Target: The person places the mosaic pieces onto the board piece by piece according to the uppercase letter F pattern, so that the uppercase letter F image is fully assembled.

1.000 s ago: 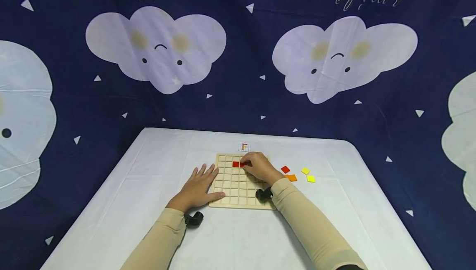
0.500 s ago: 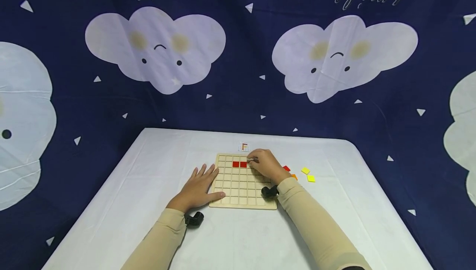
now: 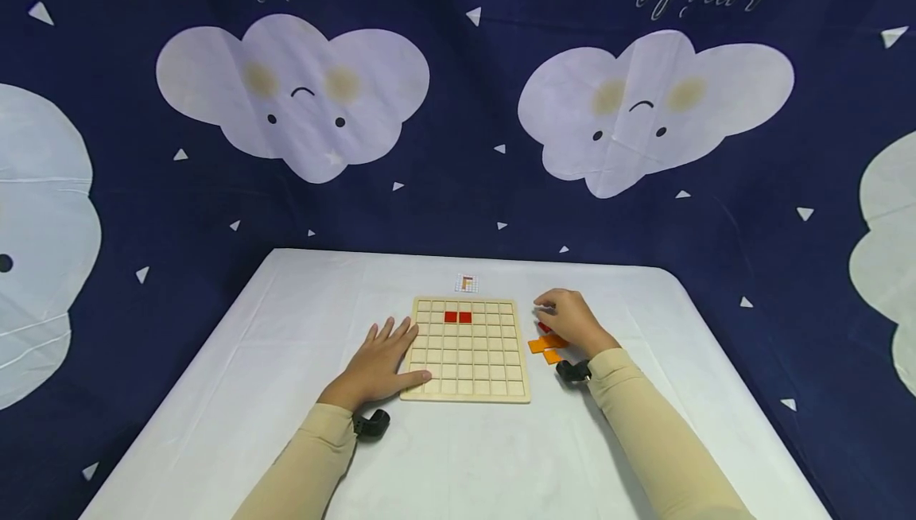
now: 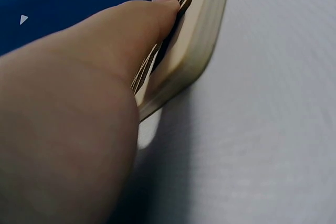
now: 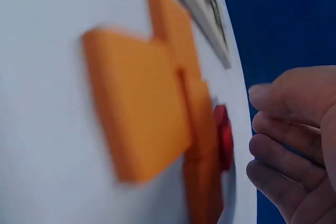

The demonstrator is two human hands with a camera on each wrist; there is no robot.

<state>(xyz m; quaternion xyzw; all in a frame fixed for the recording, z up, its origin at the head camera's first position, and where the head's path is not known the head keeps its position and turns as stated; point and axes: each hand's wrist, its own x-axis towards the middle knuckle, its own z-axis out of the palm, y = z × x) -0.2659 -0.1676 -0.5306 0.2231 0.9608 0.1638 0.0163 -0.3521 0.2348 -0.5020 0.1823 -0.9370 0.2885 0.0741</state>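
Note:
My left hand (image 3: 375,365) rests with fingers spread on the left edge of a wooden grid board (image 3: 468,401); the left wrist view shows its thumb (image 4: 152,19) across the board's corner. Two red square tiles (image 3: 465,317) lie side by side in the board's second row from the far edge. Right of the board, my right hand (image 3: 570,321) hovers over loose tiles, its fingers loosely bent with nothing between them. Below it are several orange tiles (image 5: 142,108), some overlapping, and a red tile (image 5: 224,137) near the fingertips. The yellow tiles are hidden behind the right hand.
A small card with a printed coloured grid (image 3: 467,283) lies just beyond the board. A white cloth (image 3: 429,464) covers the table, and a dark blue curtain with clouds (image 3: 458,210) hangs behind it. Black wrist cameras (image 3: 372,424) sit on both wrists.
My right hand has let go of the second red tile on the board and moved right, off the board, to the loose tiles. The left hand has stayed in place.

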